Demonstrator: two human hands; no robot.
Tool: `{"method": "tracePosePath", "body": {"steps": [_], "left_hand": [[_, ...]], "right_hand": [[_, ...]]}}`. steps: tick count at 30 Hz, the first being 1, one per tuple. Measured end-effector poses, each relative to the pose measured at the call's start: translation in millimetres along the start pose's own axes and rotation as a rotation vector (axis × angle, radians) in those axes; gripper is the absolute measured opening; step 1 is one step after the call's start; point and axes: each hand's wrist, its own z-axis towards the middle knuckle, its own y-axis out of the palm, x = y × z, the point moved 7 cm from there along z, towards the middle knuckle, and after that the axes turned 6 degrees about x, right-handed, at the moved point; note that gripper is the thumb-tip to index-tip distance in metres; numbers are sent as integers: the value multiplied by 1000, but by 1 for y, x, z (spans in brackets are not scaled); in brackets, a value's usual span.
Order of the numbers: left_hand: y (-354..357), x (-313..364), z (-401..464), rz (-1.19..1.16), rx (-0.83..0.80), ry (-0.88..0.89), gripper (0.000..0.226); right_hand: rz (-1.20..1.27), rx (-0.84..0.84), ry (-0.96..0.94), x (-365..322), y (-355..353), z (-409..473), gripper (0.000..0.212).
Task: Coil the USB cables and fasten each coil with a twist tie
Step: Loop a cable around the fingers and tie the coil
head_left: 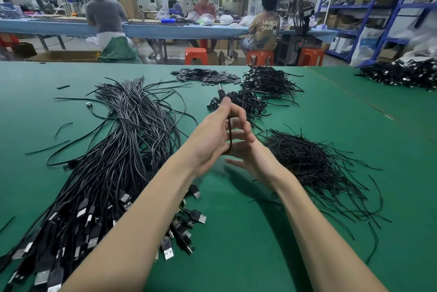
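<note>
On the green worktop [236, 232], far left, lay the bundle of uncoiled cables [123, 145], plugs toward the person. Above centre, the left hand [210, 140] pinched one cable [229, 135] at its upper end between thumb and fingertips, the strand hanging down across the palm and curving under. The right hand [248, 149] sat just behind it, fingers straight and touching the strand, clenched on nothing; its exact contact was partly hidden. Beyond the hands sat finished coils [238, 102], and at right the heap of twist ties [312, 164]. Judgement: coiling had only begun. Risks: the stiff strand could spring out of its first loop if the pinch slackened; the trailing end could snag the bundle; reaching for a tie one-handed could let the coil unwind.
</note>
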Motion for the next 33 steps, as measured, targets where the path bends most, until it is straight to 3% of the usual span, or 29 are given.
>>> {"method": "tracePosePath", "body": {"steps": [4, 7, 11, 15, 19, 22, 27, 30, 33], "left_hand": [[-17, 5, 2, 60, 128, 8, 47], [-22, 4, 4, 38, 186, -18, 41], [-27, 5, 6, -100, 240, -62, 34], [-32, 11, 7, -298, 226, -44, 36], [-39, 20, 5, -438, 210, -2, 37], [-45, 27, 5, -491, 191, 29, 35], [-36, 27, 0, -512, 48, -18, 32], [-25, 17, -4, -326, -62, -90, 36], [-16, 1, -6, -32, -111, -146, 44]], "right_hand": [[-136, -67, 9, 1, 0, -5, 79], [-184, -153, 69, 1, -5, -7, 77], [6, -317, 210, -6, -3, -18, 77], [32, -434, 264, -9, 3, -30, 59], [-236, -494, 195, -5, 0, -36, 27], [-258, -435, 199, 1, -5, -33, 12], [-292, -347, 398, 10, -21, -33, 25], [-280, -190, 427, 12, -35, -28, 27], [12, 31, 307, -11, -48, -14, 24]]}}
